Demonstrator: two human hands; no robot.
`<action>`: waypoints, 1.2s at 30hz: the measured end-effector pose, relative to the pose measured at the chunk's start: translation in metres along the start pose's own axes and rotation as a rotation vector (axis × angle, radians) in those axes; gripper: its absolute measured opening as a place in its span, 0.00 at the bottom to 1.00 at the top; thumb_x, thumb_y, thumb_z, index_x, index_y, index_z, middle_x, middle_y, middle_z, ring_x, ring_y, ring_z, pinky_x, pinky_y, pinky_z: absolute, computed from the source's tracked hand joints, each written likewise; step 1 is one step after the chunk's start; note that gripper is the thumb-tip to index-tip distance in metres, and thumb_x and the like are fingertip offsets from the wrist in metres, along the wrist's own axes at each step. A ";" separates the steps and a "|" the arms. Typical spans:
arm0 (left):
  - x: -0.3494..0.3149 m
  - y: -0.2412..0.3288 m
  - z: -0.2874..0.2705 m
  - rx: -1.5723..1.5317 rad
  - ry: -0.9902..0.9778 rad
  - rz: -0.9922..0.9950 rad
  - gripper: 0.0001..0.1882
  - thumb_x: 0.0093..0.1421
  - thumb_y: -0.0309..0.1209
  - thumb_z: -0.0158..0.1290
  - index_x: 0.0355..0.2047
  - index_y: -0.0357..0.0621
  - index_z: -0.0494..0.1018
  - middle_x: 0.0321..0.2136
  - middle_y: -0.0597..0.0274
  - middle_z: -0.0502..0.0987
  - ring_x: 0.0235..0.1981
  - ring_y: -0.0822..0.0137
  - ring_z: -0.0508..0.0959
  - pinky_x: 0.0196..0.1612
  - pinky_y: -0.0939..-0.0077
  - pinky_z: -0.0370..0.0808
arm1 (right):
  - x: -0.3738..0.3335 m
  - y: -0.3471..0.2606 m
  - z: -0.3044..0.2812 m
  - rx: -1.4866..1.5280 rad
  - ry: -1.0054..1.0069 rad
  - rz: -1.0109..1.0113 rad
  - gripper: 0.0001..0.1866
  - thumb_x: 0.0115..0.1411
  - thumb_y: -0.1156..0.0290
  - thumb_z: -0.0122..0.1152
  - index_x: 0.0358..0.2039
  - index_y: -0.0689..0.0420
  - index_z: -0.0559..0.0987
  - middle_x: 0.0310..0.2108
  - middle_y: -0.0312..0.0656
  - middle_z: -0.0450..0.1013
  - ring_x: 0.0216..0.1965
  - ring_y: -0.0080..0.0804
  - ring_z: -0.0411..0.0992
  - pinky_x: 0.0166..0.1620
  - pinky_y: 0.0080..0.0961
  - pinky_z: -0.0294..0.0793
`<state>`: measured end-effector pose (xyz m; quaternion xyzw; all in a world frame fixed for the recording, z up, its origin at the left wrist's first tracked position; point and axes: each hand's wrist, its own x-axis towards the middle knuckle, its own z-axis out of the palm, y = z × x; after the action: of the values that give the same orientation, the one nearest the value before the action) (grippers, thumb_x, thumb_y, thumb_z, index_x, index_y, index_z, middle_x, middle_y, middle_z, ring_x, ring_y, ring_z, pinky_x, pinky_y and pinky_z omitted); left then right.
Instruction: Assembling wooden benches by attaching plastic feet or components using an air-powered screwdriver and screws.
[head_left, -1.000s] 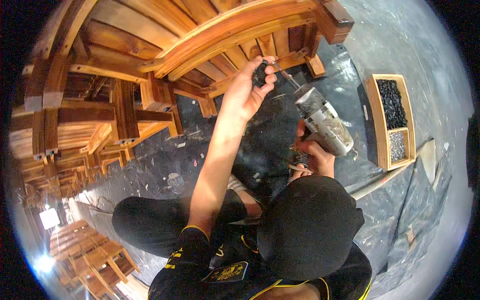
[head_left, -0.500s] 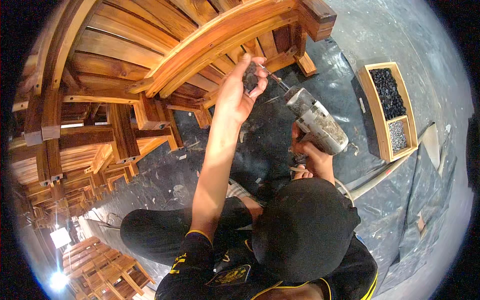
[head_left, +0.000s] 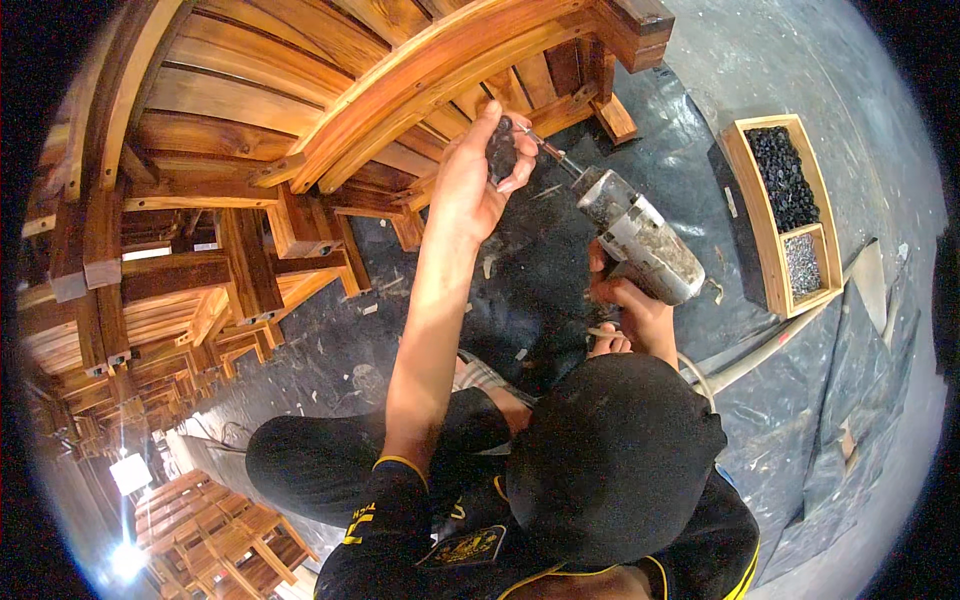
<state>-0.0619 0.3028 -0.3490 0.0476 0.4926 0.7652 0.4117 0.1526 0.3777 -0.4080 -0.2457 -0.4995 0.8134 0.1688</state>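
My left hand (head_left: 475, 180) is raised with its fingers curled round small black pieces (head_left: 502, 150), which resemble the dark pieces in the box; their exact kind is unclear. Its thumb and fingertips are at the tip of a long driver bit (head_left: 552, 153). Whether a screw sits there is too small to make out. My right hand (head_left: 640, 312) grips the handle of a worn grey power drill (head_left: 645, 245), whose bit slants up and left toward my left fingers. Just beyond them is the curved rail of a wooden piece of furniture (head_left: 440, 75) with slats.
On the right, a wooden box (head_left: 755, 215) holds dark pieces (head_left: 780, 180) in one compartment and small silvery screws (head_left: 802, 265) in the other. A pale hose or cord (head_left: 755, 360) crosses the dark floor sheet (head_left: 760, 440). More wooden furniture (head_left: 220, 530) stands at left.
The drill and both hands keep nearly the same pose. The view has shifted slightly, and the black pieces show more plainly between my left fingers.
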 end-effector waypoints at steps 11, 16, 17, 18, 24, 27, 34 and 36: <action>-0.010 0.004 0.001 -0.091 -0.082 -0.093 0.16 0.62 0.40 0.49 0.34 0.37 0.69 0.18 0.64 0.69 0.15 0.75 0.63 0.16 0.85 0.58 | -0.003 0.018 -0.006 0.078 -0.048 -0.011 0.15 0.49 0.79 0.59 0.40 0.61 0.75 0.33 0.38 0.75 0.33 0.24 0.72 0.35 0.21 0.71; -0.001 -0.016 0.016 -0.141 -0.058 -0.090 0.15 0.61 0.42 0.50 0.36 0.42 0.69 0.17 0.71 0.63 0.16 0.78 0.60 0.17 0.86 0.57 | -0.001 0.006 -0.007 -0.016 0.072 -0.007 0.16 0.49 0.79 0.60 0.41 0.61 0.75 0.33 0.37 0.75 0.31 0.23 0.72 0.32 0.20 0.71; 0.001 -0.018 0.017 -0.175 -0.042 -0.085 0.14 0.61 0.41 0.51 0.36 0.43 0.69 0.17 0.71 0.63 0.16 0.78 0.60 0.17 0.86 0.57 | 0.003 0.010 -0.008 0.034 0.029 0.016 0.16 0.48 0.80 0.60 0.40 0.60 0.75 0.33 0.37 0.75 0.31 0.22 0.72 0.31 0.19 0.71; 0.003 -0.023 0.016 -0.239 -0.009 -0.081 0.14 0.62 0.41 0.50 0.36 0.42 0.69 0.17 0.70 0.63 0.16 0.77 0.61 0.17 0.86 0.56 | 0.004 0.011 -0.009 0.078 0.002 0.036 0.16 0.48 0.80 0.61 0.40 0.60 0.75 0.33 0.36 0.75 0.30 0.22 0.71 0.30 0.18 0.71; 0.022 -0.036 0.003 -0.209 -0.081 -0.190 0.13 0.63 0.40 0.47 0.37 0.42 0.68 0.17 0.71 0.60 0.14 0.78 0.58 0.16 0.85 0.54 | 0.016 0.009 -0.008 0.156 0.083 0.000 0.21 0.42 0.81 0.61 0.41 0.61 0.74 0.30 0.35 0.74 0.27 0.18 0.70 0.27 0.17 0.70; 0.028 -0.043 -0.001 -0.162 -0.076 -0.230 0.13 0.63 0.40 0.47 0.36 0.42 0.68 0.17 0.71 0.61 0.14 0.78 0.58 0.16 0.85 0.54 | 0.021 0.013 -0.004 0.269 0.074 0.038 0.21 0.40 0.83 0.57 0.39 0.61 0.74 0.25 0.34 0.72 0.18 0.17 0.66 0.19 0.17 0.65; 0.078 -0.086 0.007 0.149 0.025 -0.182 0.14 0.63 0.40 0.48 0.34 0.39 0.71 0.16 0.69 0.63 0.13 0.78 0.60 0.14 0.86 0.54 | 0.045 0.029 -0.018 0.489 0.151 0.015 0.23 0.38 0.84 0.51 0.40 0.62 0.71 0.25 0.38 0.68 0.16 0.20 0.62 0.16 0.19 0.61; 0.091 -0.107 0.012 0.337 0.107 -0.083 0.15 0.64 0.39 0.46 0.36 0.38 0.72 0.17 0.68 0.64 0.13 0.78 0.61 0.13 0.86 0.54 | 0.055 0.043 -0.027 0.505 0.218 0.048 0.21 0.38 0.84 0.50 0.39 0.62 0.70 0.26 0.38 0.67 0.14 0.21 0.61 0.16 0.20 0.62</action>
<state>-0.0541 0.3915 -0.4580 0.0548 0.6365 0.6558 0.4023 0.1211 0.4069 -0.4690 -0.2938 -0.2539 0.8847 0.2579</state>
